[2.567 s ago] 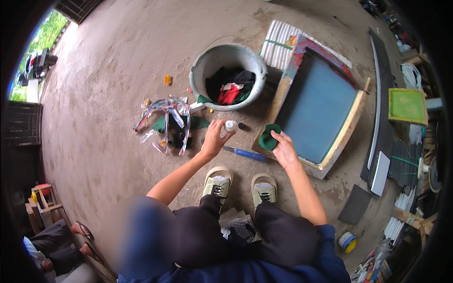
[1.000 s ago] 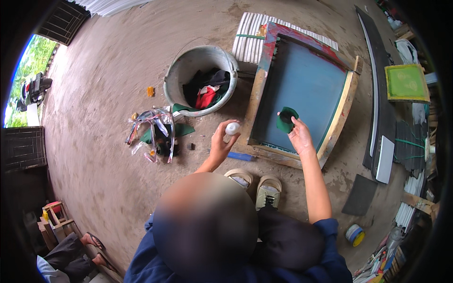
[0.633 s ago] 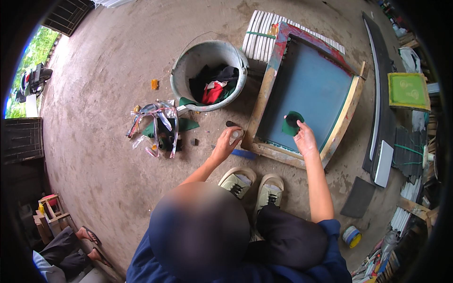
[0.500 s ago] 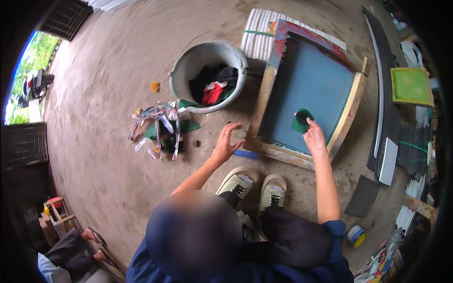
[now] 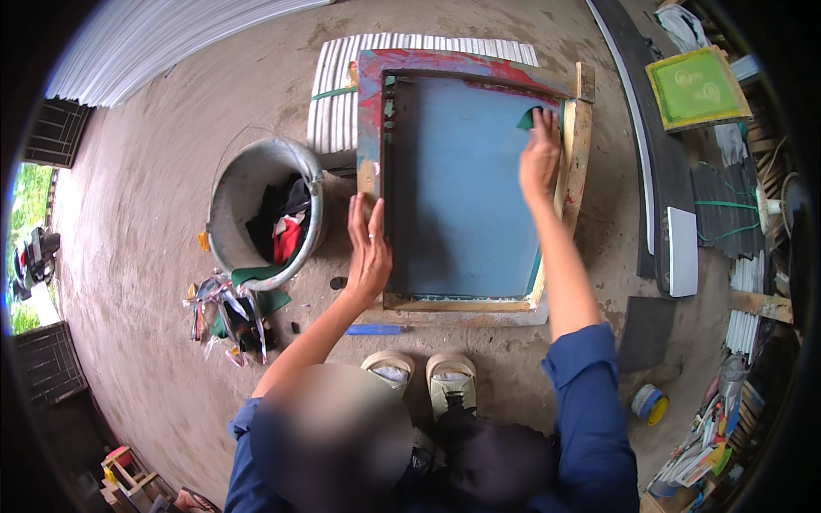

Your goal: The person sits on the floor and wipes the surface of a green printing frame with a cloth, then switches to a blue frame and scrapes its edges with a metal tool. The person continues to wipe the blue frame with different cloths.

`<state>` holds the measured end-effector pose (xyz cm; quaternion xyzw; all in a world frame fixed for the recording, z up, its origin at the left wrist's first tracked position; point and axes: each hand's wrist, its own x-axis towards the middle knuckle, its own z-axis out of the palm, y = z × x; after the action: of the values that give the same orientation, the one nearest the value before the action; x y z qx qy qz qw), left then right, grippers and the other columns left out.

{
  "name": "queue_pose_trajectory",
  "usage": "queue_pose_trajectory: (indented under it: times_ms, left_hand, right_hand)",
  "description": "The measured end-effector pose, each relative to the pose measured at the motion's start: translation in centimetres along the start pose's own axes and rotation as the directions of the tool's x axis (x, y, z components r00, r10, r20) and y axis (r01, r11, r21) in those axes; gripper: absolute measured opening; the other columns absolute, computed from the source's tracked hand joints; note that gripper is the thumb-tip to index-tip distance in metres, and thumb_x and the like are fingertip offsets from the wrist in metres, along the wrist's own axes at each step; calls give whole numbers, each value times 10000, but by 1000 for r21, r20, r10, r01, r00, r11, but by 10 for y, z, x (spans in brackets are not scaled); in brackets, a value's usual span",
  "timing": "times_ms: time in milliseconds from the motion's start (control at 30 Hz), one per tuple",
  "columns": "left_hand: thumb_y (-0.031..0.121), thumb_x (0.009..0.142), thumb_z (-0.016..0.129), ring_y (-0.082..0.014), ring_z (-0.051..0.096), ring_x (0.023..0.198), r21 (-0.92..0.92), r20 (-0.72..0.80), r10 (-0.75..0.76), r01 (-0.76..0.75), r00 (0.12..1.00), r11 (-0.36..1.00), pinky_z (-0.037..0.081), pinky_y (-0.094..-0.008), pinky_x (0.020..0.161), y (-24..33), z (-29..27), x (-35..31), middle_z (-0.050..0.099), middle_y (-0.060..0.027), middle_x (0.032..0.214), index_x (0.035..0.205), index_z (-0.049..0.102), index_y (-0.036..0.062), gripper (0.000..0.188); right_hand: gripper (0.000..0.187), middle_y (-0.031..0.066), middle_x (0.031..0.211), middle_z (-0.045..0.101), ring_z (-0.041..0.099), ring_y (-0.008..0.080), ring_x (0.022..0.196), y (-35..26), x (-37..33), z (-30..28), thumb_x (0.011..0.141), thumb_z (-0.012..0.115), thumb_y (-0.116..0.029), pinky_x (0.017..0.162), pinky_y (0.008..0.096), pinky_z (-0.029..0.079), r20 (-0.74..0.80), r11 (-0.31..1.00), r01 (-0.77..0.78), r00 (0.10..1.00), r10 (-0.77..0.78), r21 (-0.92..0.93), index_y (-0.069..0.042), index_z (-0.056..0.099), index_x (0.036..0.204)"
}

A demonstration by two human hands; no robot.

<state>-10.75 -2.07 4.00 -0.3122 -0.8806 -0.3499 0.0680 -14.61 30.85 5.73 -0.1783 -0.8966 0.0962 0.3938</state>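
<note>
A wooden printing screen point(image 5: 370, 175) with paint-stained rails and blue-grey mesh lies in front of me. My right hand point(image 5: 540, 162) is closed on a green cloth point(image 5: 528, 119), pressing it onto the mesh near the far right corner. Its fingers cover much of the cloth. On the left rail rests my left hand point(image 5: 369, 256), fingers stretched out and somewhat apart, holding nothing. A small dark cylinder point(image 5: 339, 282) is on the floor just beside that hand. Below the near rail lies a blue strip point(image 5: 376, 329).
At left stands a grey bucket point(image 5: 229, 197) of dark and red cloths, beside a heap of plastic bags and scraps point(image 5: 231, 316). A strapped stack of white corrugated sheets point(image 5: 333, 120) lies behind the screen. To the right are a small green screen point(image 5: 699, 88) and a can point(image 5: 650, 403).
My right hand has carried the green cloth to the mesh's far right. My left hand has let go of a small round object and now lies on the left rail. The view has shifted.
</note>
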Motion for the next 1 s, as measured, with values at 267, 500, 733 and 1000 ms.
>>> queue_pose_trajectory:
  times_ms: [267,500,733,1000]
  left_hand:
    - [25,842,604,-439,395,1230,-170,-144,-308,283,941,944,386,-458,986,-4,11,5,343,-272,1382,1459,118,72,787]
    - [-24,817,602,-453,520,1094,-324,-107,-336,287,936,902,432,-445,896,-7,13,3,502,-301,1232,1482,121,121,833]
    - [4,827,603,-453,517,1109,-319,-110,-356,307,928,897,443,-445,891,-8,19,-1,496,-306,1239,1480,133,126,814]
    - [14,833,590,-462,525,1079,-297,-109,-365,321,924,899,458,-455,864,-5,14,0,507,-307,1213,1475,130,139,800]
  right_hand:
    - [604,113,1493,280,219,251,1399,-97,-135,-25,907,517,-340,1142,386,190,553,838,461,633,-541,292,-73,332,1416]
    - [663,228,1484,227,198,343,1392,-3,-45,-18,960,407,-396,1131,463,172,183,979,60,983,-24,-193,44,227,1423]
    - [658,225,1460,287,269,339,1364,-124,-86,25,872,567,-359,1127,436,207,431,943,283,839,-331,174,29,361,1363]
    - [626,104,1508,252,209,239,1404,-80,-115,-32,910,521,-292,1135,448,177,501,861,444,703,-505,246,-50,283,1435]
